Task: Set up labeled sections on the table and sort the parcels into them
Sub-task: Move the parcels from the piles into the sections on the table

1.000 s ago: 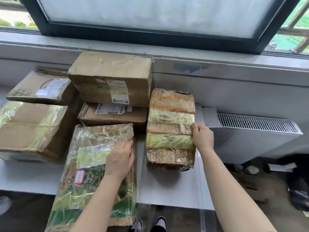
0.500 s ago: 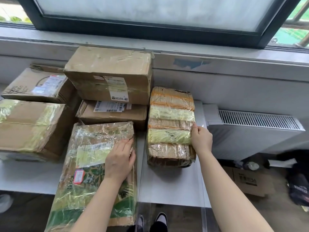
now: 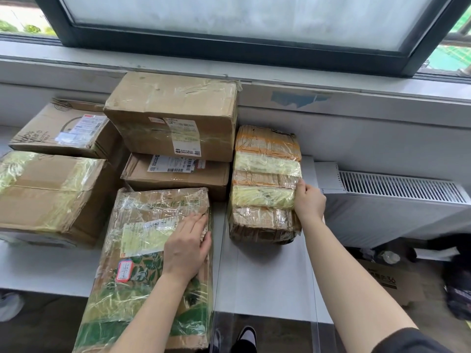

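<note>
We judge the job barely begun; no labels or marked sections show anywhere on the pale grey bench [image 3: 267, 276]; the parcels sit bunched toward the wall, unsorted as far as we can tell; the left hand [image 3: 187, 247] lies flat on the long tape-wrapped cardboard parcel with green leaf print [image 3: 142, 289], fingers [image 3: 196, 221] straight and close together, pressing its top; that parcel's near end juts past the bench's front edge; the right hand [image 3: 308, 202] grips the right edge of the brown parcel banded in orange and yellow tape [image 3: 265, 161], fingers curled down its side, thumb on top; this one lies on the bench just right of the large brown cardboard box [image 3: 173, 110], which is stacked on a flat brown carton [image 3: 175, 179]; at left lie a yellow-taped brown box [image 3: 48, 194] and, behind it, a brown box with a white shipping label [image 3: 63, 131]; left to do, by our reading: mark sections, label them, sort all six.
</note>
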`<state>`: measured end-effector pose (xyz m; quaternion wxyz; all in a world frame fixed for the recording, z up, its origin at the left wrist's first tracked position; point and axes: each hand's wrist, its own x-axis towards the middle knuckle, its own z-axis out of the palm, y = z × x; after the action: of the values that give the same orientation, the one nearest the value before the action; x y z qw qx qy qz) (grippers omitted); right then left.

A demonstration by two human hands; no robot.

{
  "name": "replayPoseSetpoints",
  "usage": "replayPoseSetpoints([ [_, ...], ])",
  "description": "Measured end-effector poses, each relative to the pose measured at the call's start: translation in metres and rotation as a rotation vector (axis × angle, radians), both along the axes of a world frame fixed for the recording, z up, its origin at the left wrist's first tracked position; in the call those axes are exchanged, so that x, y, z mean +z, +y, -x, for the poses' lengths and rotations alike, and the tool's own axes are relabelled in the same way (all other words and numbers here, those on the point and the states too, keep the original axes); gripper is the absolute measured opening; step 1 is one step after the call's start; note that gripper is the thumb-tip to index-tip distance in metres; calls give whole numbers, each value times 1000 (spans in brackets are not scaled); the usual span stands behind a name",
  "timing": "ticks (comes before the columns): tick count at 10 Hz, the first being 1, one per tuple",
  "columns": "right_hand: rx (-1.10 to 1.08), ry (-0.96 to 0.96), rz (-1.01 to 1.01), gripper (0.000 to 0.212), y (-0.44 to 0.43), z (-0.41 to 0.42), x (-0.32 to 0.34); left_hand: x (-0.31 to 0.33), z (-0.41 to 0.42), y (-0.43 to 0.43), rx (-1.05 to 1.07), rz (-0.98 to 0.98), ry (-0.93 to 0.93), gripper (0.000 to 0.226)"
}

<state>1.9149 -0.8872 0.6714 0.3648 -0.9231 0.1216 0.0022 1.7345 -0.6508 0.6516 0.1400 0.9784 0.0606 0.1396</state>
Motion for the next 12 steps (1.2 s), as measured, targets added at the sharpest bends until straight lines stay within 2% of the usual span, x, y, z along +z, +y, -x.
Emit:
replayPoseSetpoints([
  [4, -58, 30, 6, 53, 8, -9, -2, 1, 0, 0, 5, 0, 17, 45],
  [6, -48, 74, -163, 50, -1, 6, 5, 5, 2, 0, -16, -12, 39, 47],
  [7, -49, 50, -189, 48, -1, 28, 4, 9, 8, 4, -21, 22, 36, 48],
  [9, -97, -34, -69, 46, 15, 90, 2, 24, 26, 35, -56, 49, -15, 38],
  [10, -147, -59, 0, 39, 28, 129, -5, 29, 43, 58, -71, 22, -51, 29],
  [11, -200, -121, 13, 40, 48, 171, -14, 31, 63, 83, -87, -17, -52, 29],
  [12, -132, -154, -17, 37, 72, 209, -20, 28, 83, 105, -110, -27, -56, 31],
])
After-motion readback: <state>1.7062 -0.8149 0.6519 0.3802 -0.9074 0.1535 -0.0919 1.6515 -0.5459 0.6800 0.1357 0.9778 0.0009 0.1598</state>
